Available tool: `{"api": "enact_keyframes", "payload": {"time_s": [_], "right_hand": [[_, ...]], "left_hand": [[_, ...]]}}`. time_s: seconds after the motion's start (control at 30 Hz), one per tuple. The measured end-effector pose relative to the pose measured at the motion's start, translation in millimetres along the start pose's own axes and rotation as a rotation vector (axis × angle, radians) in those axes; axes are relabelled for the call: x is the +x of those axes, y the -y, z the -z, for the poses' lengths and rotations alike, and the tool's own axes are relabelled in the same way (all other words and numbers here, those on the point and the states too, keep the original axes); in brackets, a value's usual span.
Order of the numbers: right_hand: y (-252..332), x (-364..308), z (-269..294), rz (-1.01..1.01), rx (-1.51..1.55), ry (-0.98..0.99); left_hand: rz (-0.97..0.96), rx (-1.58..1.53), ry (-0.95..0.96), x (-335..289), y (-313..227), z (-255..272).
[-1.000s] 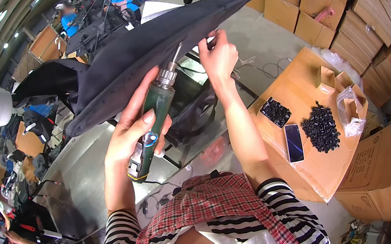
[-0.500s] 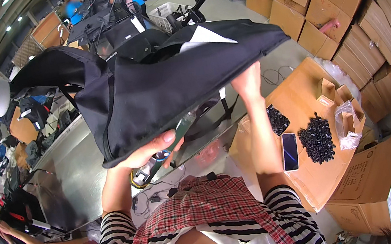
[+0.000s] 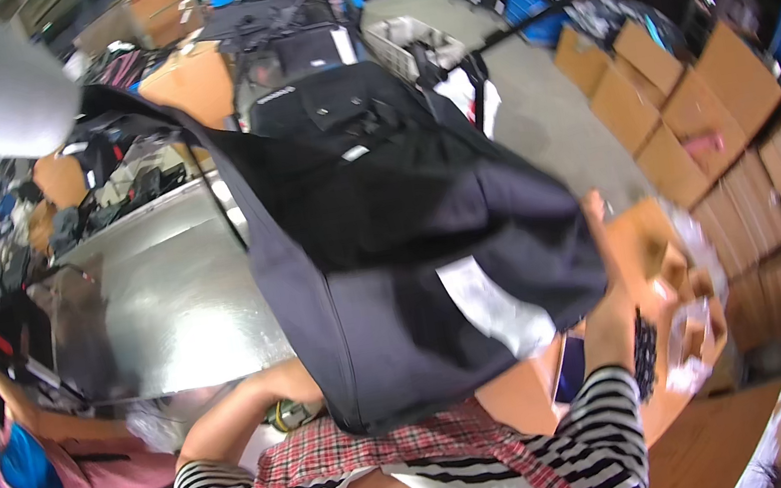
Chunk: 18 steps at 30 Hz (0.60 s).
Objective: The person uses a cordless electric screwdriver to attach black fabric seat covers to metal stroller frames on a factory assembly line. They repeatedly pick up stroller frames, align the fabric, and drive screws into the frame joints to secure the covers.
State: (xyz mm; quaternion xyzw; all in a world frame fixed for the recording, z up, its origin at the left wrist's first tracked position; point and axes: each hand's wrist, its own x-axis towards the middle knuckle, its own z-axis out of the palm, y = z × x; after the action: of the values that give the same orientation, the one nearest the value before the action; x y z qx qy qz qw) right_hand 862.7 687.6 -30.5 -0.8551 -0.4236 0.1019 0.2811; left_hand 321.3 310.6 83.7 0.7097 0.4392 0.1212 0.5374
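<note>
The black fabric cover (image 3: 391, 315) spans the centre, in front of the wearer, its lower corner against the checked apron (image 3: 291, 458). The left hand (image 3: 304, 382) lies at its lower left edge, fingers hidden behind the cloth; the base of a power screwdriver (image 3: 288, 416) protrudes beneath, the grip on it impossible to tell. The right hand (image 3: 600, 228) is at the right edge, mostly covered; whether it grasps is likewise unclear. Motion blurs the cloth, and the forearm partly masks the phone (image 3: 570, 367). Compared with half a second earlier, the cover has tipped toward the wearer, exposing a white patch (image 3: 491, 305).
</note>
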Motion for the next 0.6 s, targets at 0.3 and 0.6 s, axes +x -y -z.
{"api": "enact_keyframes", "payload": {"time_s": [0.3,0.6], "right_hand": [[118.9,-122.3,-84.1,0.316,0.671,0.326],[404.7,-475.9,-212.2,0.576,0.71,1.738]], "left_hand": [[0.509,-0.695,-0.563,-85.3,111.9,-102.3],[0.44,-0.795,-0.77,-139.0,218.4,-125.7]]}}
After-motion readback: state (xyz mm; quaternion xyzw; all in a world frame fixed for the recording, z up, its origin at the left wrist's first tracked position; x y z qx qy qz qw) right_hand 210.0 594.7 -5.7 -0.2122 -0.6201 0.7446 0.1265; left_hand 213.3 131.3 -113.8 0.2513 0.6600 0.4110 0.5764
